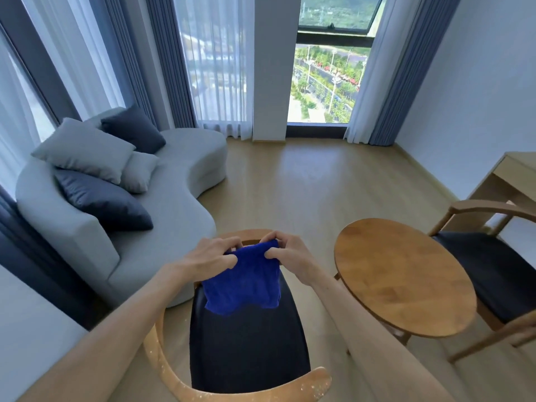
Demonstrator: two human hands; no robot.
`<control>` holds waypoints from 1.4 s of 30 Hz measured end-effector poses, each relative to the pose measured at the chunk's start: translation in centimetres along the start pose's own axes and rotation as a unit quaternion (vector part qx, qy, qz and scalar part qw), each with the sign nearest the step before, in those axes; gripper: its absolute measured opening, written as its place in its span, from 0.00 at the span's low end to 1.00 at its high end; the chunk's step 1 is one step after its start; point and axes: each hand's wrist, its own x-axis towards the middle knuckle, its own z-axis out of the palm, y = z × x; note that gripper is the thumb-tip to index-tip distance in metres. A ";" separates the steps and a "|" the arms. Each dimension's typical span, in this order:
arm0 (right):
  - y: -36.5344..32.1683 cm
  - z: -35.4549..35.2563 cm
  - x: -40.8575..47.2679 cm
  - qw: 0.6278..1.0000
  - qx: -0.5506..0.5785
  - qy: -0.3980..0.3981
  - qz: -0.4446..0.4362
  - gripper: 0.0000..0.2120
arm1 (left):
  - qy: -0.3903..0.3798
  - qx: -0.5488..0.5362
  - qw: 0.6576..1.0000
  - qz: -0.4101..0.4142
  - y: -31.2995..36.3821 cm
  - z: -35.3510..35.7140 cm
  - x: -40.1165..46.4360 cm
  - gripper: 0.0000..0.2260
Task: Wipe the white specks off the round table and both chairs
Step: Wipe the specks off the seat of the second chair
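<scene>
Both hands hold a blue cloth (245, 281) up over the near chair (246, 349), which has a dark seat and a curved wooden frame. My left hand (210, 255) pinches the cloth's top left edge and my right hand (291, 253) pinches its top right edge; the cloth hangs down between them. White specks dot the near chair's wooden armrest (162, 364) at the lower left and lower right. To the right stands the round wooden table (403, 274), and beyond it the second chair (499, 274) with its dark seat.
A grey curved sofa (162, 216) with several cushions fills the left side. A light wooden desk (504, 181) stands against the right wall. Curtains and a tall window (327, 82) are at the back, with bare wooden floor (313, 175) in between.
</scene>
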 end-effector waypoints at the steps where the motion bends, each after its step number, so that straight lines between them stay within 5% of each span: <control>1: 0.0 0.0 0.0 1.000 -0.001 -0.002 0.000 0.12 | 0.001 0.009 1.000 0.009 0.0 0.1 0.0 0.09; 11: 0.3 -0.3 0.3 0.996 -0.062 -0.053 -0.027 0.08 | 0.048 0.274 0.958 0.073 0.1 -0.6 0.4 0.09; 17: 0.5 -0.7 0.4 0.970 -0.213 -0.039 -0.113 0.09 | 0.034 0.186 0.981 0.042 0.1 -1.0 0.2 0.14; 24: 0.7 -0.5 0.5 0.962 -0.230 -0.019 -0.146 0.11 | 0.051 0.126 0.989 0.054 -0.4 -1.0 -0.3 0.04; 29: 0.1 -0.1 0.6 0.971 -0.192 0.011 -0.145 0.10 | 0.095 0.242 0.963 0.070 -0.5 -1.7 -0.1 0.06; 33: -1.0 -0.4 0.7 0.970 -0.183 0.025 -0.158 0.10 | 0.079 0.116 0.988 0.068 -1.0 -2.5 -0.2 0.03; 42: -1.5 -0.8 1.7 0.952 -0.269 0.008 -0.147 0.08 | 0.103 0.139 0.981 0.087 -2.4 -3.0 0.0 0.03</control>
